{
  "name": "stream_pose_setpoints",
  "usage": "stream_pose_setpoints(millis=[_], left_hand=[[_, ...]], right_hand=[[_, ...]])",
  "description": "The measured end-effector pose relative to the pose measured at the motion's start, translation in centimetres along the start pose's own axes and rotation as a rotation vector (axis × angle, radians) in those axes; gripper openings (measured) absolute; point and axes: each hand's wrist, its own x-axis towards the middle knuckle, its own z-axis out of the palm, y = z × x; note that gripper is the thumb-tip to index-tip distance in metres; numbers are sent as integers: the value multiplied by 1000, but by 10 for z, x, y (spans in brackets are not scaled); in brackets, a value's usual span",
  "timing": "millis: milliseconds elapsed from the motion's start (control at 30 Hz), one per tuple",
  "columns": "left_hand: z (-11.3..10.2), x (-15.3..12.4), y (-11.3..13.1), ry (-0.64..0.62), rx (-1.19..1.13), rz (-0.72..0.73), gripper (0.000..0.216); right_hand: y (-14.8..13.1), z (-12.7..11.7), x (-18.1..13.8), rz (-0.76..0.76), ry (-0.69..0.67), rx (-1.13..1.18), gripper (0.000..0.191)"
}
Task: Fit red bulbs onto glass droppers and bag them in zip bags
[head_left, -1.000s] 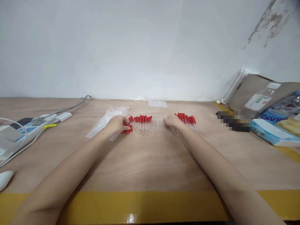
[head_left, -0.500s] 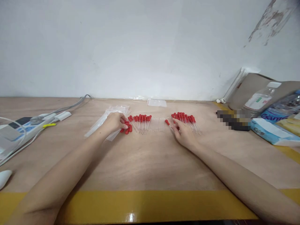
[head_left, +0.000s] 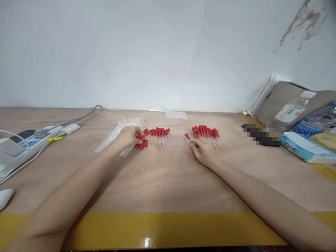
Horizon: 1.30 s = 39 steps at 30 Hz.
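Observation:
My left hand is at the pile of loose red rubber bulbs, thumb and fingertips pinched around a bulb there. Beneath its wrist lie clear plastic zip bags. My right hand has its fingers closed on the thin tube of a dropper with a red bulb; the tube is partly hidden by the fingers. Between the hands, a row of red-topped droppers lies beside bare clear tubes. Another group of red-topped droppers is just behind my right hand.
A power strip with cables lies at the left, a white object nearer. On the right are a dark blurred-out object, a tissue pack and a plastic bottle. Yellow tape lines the front edge.
My right hand has shifted slightly, and its fingers have come closer together at the dropper. My left hand stays almost in place at the bulbs.

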Motion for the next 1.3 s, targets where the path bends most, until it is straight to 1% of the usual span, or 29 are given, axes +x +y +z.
stream_pose_setpoints(millis=[67, 133, 200, 300, 333, 400, 500, 600, 767, 867, 1033, 1300], left_hand=[[-1, 0, 1, 43, -2, 5, 26], [2, -1, 8, 132, -42, 33, 30], [11, -7, 22, 216, -138, 122, 29], [37, -24, 50, 211, -365, 338, 20], [47, -31, 59, 201, -421, 361, 20], [64, -41, 72, 142, -479, 376, 19], [76, -48, 78, 84, -512, 399, 19], [76, -47, 77, 71, -540, 397, 19], [75, -45, 76, 63, -577, 419, 19], [76, -45, 78, 77, -605, 417, 19], [77, -45, 79, 41, -690, 420, 18], [77, -47, 78, -22, -686, 570, 16]], right_hand=[[0, 0, 0, -3, -1, -1, 22], [-1, -1, 0, -6, 7, 6, 22], [-2, -1, 0, -15, 14, 24, 22], [-5, -1, -1, -57, 27, 56, 23], [-6, -1, -2, -80, 29, 65, 24], [-9, 0, -3, -134, 33, 79, 25], [-15, 3, -5, -211, 14, 92, 24], [-19, 6, -6, -246, -3, 95, 22], [-19, 9, -7, -251, -24, 97, 23], [-18, 9, -7, -264, -23, 95, 23], [-17, 12, -6, -287, -8, 117, 20], [-11, 13, -4, -374, -42, 179, 20]])
